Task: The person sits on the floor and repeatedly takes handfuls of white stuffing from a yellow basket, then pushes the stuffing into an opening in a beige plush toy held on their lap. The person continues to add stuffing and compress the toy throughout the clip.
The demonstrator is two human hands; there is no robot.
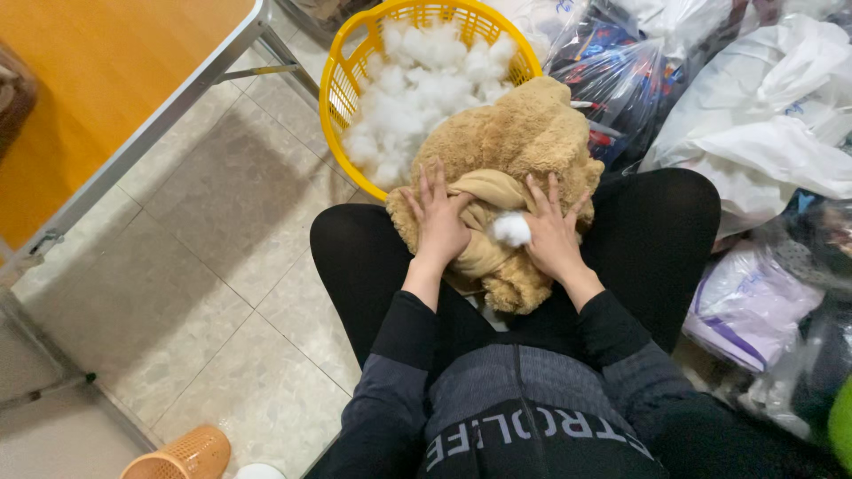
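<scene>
Tiled floor (222, 266), yellow basket (342, 80), plastic bags (763, 133), small orange basket (182, 457)

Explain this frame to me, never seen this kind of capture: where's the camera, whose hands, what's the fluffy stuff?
There is one picture, taken by a camera worn on a person's head and looking down at their lap. No machine is involved: both hands are the wearer's own. The person sits with knees apart over a tiled floor. On the lap lies a tan plush toy. The left hand and right hand press flat on it, fingers spread, either side of a tuft of white stuffing poking out. Ahead stands a yellow basket holding more white stuffing. Filled plastic bags pile up to the right, and an orange table is at the upper left.
</scene>
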